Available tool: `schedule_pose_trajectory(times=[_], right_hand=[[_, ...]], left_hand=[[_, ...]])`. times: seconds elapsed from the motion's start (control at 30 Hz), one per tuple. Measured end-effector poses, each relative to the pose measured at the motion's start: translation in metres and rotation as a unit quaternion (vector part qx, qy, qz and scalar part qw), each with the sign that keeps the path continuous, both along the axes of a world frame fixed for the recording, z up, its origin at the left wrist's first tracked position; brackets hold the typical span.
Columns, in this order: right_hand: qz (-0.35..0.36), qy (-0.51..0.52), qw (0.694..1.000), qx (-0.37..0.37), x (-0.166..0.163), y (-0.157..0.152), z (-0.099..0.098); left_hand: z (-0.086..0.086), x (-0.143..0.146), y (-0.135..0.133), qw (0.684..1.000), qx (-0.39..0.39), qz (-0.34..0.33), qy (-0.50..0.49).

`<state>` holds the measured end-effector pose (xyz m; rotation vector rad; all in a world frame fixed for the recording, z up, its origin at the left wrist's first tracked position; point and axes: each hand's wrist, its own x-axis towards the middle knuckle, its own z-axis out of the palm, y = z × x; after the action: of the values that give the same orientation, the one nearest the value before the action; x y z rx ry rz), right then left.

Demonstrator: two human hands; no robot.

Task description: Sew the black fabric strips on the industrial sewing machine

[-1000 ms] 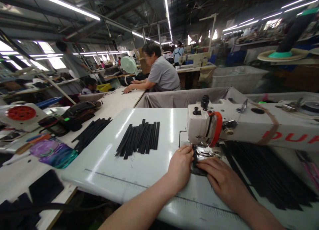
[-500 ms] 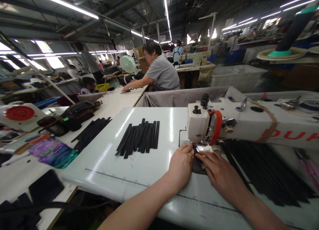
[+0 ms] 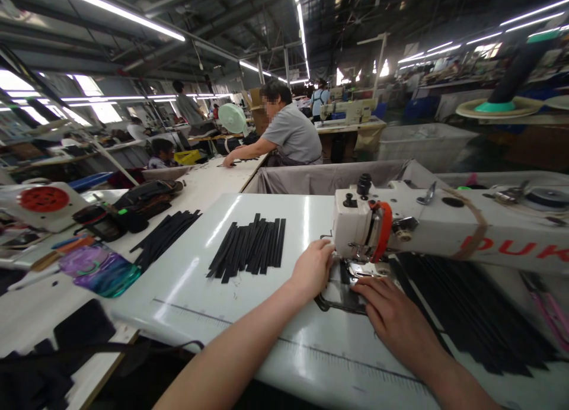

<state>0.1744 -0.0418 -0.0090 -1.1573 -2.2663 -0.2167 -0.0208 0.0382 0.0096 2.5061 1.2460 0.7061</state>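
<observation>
A slim black strip (image 3: 344,274) lies inside the glossy pale table's (image 3: 253,300) near edge. Left hand (image 3: 315,268), right hand (image 3: 387,306): apart, grip unclear.

A glossy, smooth finish is shown by the pale tabletop (image 3: 293,220), in which streaks of light are mirrored. Towards the far left corner of this surface, matt black strips (image 3: 251,247) with a cloth-like look are laid; towards its right side, dull, longer dark strips (image 3: 480,321) are seen. The sewing machine (image 3: 427,220) is coated in smooth off-white paint, and its presser foot (image 3: 361,270) is made of shiny metal. Beyond the surface's left edge, glossy, plastic-looking material is seen on a purple-and-teal pouch (image 3: 100,268)
</observation>
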Motion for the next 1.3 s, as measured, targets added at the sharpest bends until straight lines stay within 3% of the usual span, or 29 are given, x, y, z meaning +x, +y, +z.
schedule_pose_trajectory(times=[0.13, 0.27, 0.4, 0.57, 0.63, 0.83, 0.9, 1.13, 1.3], right_hand=[[-0.001, 0.020, 1.000, 0.003, 0.001, -0.001, -0.001], [-0.003, 0.026, 1.000, -0.008, 0.000, -0.003, -0.001], [-0.007, 0.030, 0.999, -0.014, 0.000, -0.003, 0.001], [0.033, 0.022, 0.999, -0.037, -0.002, -0.003, 0.001], [0.045, 0.027, 0.997, -0.050, -0.002, -0.003, 0.001], [0.042, 0.030, 0.997, -0.049, -0.002, -0.006, 0.002], [0.035, 0.037, 0.998, -0.045, -0.002, -0.006, 0.001], [0.032, 0.055, 0.998, -0.030, -0.002, -0.004, 0.000], [0.037, 0.050, 0.997, -0.036, -0.001, -0.005, 0.000]], left_hand=[[-0.003, -0.005, 0.041, 0.990, 0.055, -0.104, 0.079], [0.002, -0.009, 0.058, 0.988, 0.102, 0.022, 0.112], [0.013, -0.006, 0.035, 0.986, 0.054, 0.100, 0.124], [0.010, 0.000, -0.032, 0.995, 0.004, 0.038, 0.089], [0.006, -0.003, -0.047, 0.999, -0.011, 0.017, 0.044], [-0.005, -0.008, -0.042, 0.996, -0.003, -0.046, -0.079], [-0.008, -0.004, -0.041, 0.995, 0.000, -0.057, -0.079], [-0.013, 0.008, -0.046, 0.998, 0.005, -0.006, -0.058], [-0.011, 0.008, -0.044, 0.998, 0.017, -0.027, -0.046]])
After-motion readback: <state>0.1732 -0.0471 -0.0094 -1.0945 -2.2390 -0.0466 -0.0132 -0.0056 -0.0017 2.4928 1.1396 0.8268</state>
